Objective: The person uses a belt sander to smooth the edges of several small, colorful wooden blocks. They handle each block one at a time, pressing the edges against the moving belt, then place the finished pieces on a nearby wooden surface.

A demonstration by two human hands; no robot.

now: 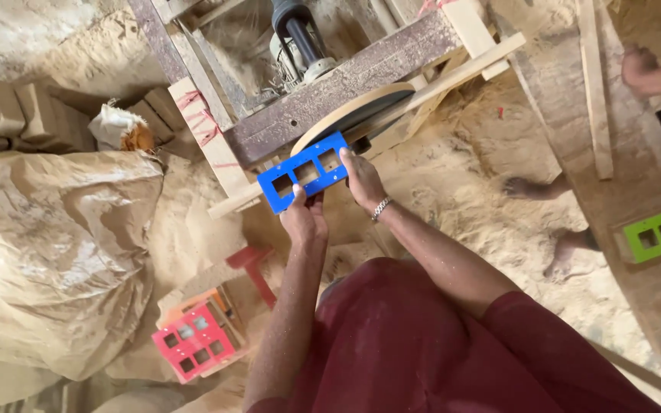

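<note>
A flat blue plate with a row of three square holes is gripped at its near edge by the left hand and at its right end by the right hand. It is held against the edge of a tan disc on a dusty wooden frame.

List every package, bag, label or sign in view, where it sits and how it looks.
Large sack: left side, bulging, crumpled tan material dusted with sawdust.
Small bag: upper left by stacked wooden blocks, crumpled white, open with brown contents.
No labels, signs or screens visible.
</note>
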